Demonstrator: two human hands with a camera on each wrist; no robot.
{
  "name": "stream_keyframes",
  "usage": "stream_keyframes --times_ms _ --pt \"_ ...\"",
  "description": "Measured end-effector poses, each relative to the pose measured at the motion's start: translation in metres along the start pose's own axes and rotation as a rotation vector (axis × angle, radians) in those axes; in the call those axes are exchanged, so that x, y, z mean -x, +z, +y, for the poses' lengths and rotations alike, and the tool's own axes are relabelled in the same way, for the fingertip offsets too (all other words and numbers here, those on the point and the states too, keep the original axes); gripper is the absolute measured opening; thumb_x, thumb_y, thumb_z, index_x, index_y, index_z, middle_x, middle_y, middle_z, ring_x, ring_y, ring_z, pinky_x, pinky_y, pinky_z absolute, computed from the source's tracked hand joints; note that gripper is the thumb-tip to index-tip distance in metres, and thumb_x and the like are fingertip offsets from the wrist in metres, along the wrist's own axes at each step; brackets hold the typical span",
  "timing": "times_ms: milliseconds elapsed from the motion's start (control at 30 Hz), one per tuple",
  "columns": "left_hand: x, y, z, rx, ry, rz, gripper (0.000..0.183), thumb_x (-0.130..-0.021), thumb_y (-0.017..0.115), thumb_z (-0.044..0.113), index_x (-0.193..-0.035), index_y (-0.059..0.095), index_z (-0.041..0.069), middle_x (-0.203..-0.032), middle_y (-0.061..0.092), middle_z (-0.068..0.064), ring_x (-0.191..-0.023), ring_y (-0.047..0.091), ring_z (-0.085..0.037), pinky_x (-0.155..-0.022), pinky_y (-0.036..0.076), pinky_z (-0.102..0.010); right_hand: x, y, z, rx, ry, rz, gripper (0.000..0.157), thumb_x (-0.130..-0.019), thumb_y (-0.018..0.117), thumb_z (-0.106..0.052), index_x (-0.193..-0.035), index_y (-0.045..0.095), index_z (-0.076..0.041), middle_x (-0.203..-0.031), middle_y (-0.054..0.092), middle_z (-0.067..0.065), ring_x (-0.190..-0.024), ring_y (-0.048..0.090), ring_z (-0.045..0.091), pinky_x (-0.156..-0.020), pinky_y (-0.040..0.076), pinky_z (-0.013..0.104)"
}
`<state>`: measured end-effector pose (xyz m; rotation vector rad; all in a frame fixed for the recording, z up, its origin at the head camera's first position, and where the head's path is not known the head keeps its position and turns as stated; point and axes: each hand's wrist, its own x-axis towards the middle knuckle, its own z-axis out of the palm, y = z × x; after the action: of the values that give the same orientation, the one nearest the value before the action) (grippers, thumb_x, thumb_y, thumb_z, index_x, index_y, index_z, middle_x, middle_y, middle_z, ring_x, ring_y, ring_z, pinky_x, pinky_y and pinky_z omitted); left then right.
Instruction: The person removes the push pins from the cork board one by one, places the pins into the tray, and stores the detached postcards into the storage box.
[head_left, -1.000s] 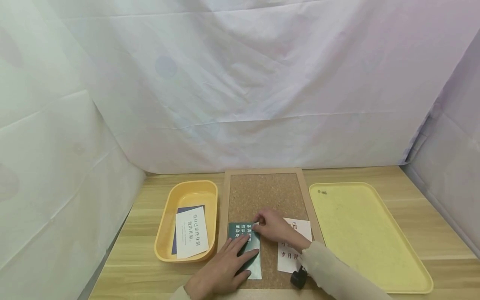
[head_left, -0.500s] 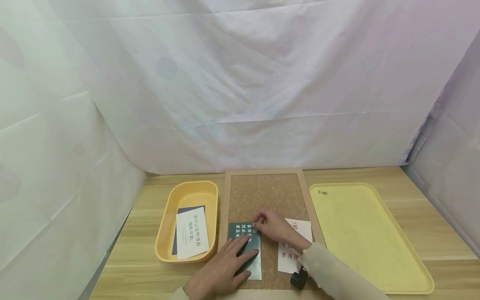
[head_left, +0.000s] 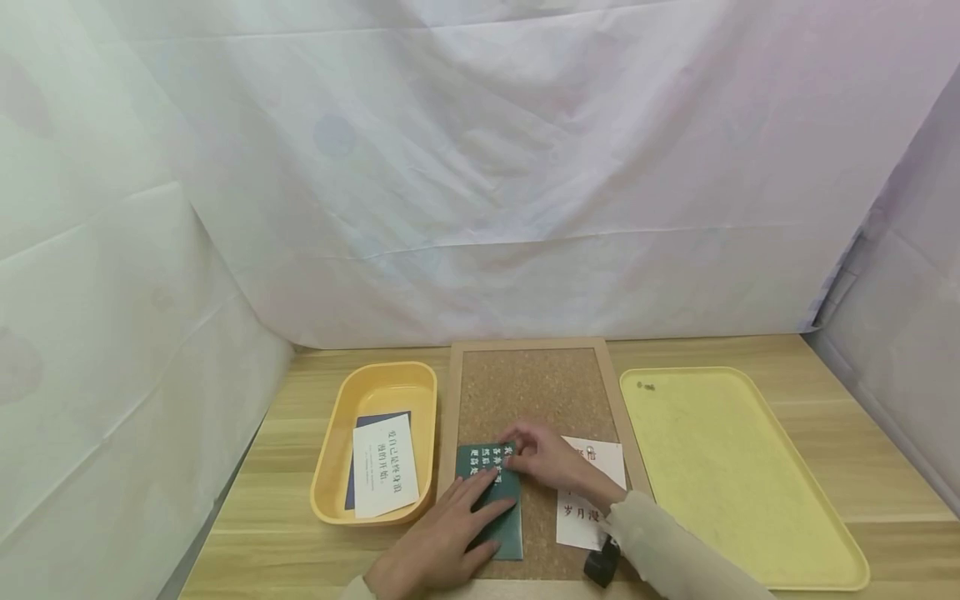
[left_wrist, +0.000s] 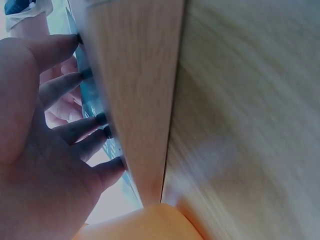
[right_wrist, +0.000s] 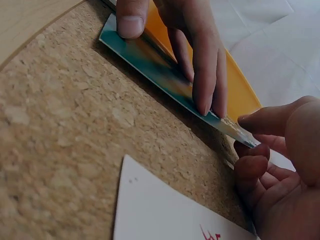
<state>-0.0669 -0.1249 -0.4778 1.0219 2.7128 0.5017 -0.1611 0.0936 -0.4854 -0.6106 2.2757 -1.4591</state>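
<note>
A dark green card [head_left: 508, 533] with white Chinese characters lies on the framed cork board [head_left: 536, 392]. My left hand [head_left: 450, 529] rests on it with fingers spread and straight; in the left wrist view, fingertips [left_wrist: 102, 119] meet the card's surface. At the card's far right corner, my right hand [head_left: 551, 457] pinches the edge between thumb and finger. Seen from the right wrist, the card [right_wrist: 170, 87] tilts up off the cork towards that pinch. A white card [head_left: 577, 521] with red characters lies on the board, partly under my right forearm.
Left of the board stands a yellow-orange tub [head_left: 322, 475] holding a white card [head_left: 384, 467] over a dark blue one [head_left: 350, 483]. To the right lies a flat yellow tray [head_left: 742, 475] with a few tiny pieces [head_left: 647, 386] in its far left corner. White cloth [head_left: 480, 167] hangs behind.
My right hand's fingers have shifted slightly at the green card's corner, uncovering more characters there. The glare on the card has faded. My left hand stays nearly where it was.
</note>
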Motion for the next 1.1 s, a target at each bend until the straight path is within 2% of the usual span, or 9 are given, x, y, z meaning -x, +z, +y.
stream_keyframes --times_ms 167,300,567,667,800,1100 --pt "0.000 0.000 -0.001 -0.014 0.016 0.010 0.052 -0.101 0.055 0.037 -0.150 0.043 0.028 -0.165 0.019 -0.004 -0.150 0.025 -0.025 -0.119 0.027 -0.052 0.001 0.001 -0.001 -0.016 -0.029 -0.042 0.028 -0.090 0.070 -0.007 -0.119 0.067 -0.009 -0.081 0.059 0.004 -0.054 0.043 0.005 -0.047 0.036 0.016" --pt "0.000 0.000 -0.001 -0.022 0.014 0.009 0.052 -0.101 0.055 0.037 -0.150 0.043 0.028 -0.165 0.020 -0.005 -0.150 0.025 -0.025 -0.119 0.027 -0.052 -0.003 -0.001 0.008 -0.008 -0.042 -0.102 0.028 -0.090 0.071 -0.011 -0.117 0.069 -0.014 -0.069 0.057 -0.001 -0.049 0.041 0.003 -0.045 0.036 0.016" --pt "-0.002 -0.001 0.000 0.006 -0.026 -0.026 0.052 -0.101 0.055 0.037 -0.151 0.042 0.030 -0.165 0.019 -0.003 -0.151 0.022 -0.023 -0.120 0.024 -0.051 -0.004 -0.006 0.009 -0.033 0.006 -0.186 0.033 -0.091 0.070 -0.016 -0.124 0.069 -0.022 -0.053 0.049 -0.001 -0.038 0.038 0.006 -0.041 0.039 0.021" --pt "-0.001 -0.001 0.001 0.007 -0.031 -0.029 0.052 -0.100 0.055 0.038 -0.151 0.042 0.030 -0.165 0.019 -0.003 -0.151 0.022 -0.023 -0.120 0.024 -0.051 -0.004 -0.006 0.008 -0.049 0.008 -0.196 0.035 -0.090 0.072 -0.014 -0.124 0.070 -0.021 -0.050 0.046 -0.001 -0.037 0.036 0.005 -0.040 0.037 0.020" --pt "0.000 -0.001 0.000 -0.006 -0.022 -0.023 0.052 -0.101 0.055 0.039 -0.150 0.042 0.030 -0.165 0.019 -0.003 -0.151 0.023 -0.024 -0.119 0.026 -0.052 -0.004 -0.005 0.009 -0.032 -0.010 -0.194 0.036 -0.088 0.075 -0.015 -0.123 0.071 -0.022 -0.055 0.048 -0.005 -0.039 0.035 0.003 -0.041 0.034 0.018" --pt "0.001 -0.002 0.001 -0.036 -0.014 -0.011 0.051 -0.101 0.054 0.039 -0.150 0.044 0.029 -0.164 0.022 -0.006 -0.150 0.025 -0.026 -0.118 0.027 -0.053 -0.003 -0.002 0.009 -0.010 -0.001 -0.170 0.037 -0.089 0.074 -0.017 -0.125 0.070 -0.025 -0.050 0.041 -0.006 -0.042 0.033 0.004 -0.042 0.032 0.017"
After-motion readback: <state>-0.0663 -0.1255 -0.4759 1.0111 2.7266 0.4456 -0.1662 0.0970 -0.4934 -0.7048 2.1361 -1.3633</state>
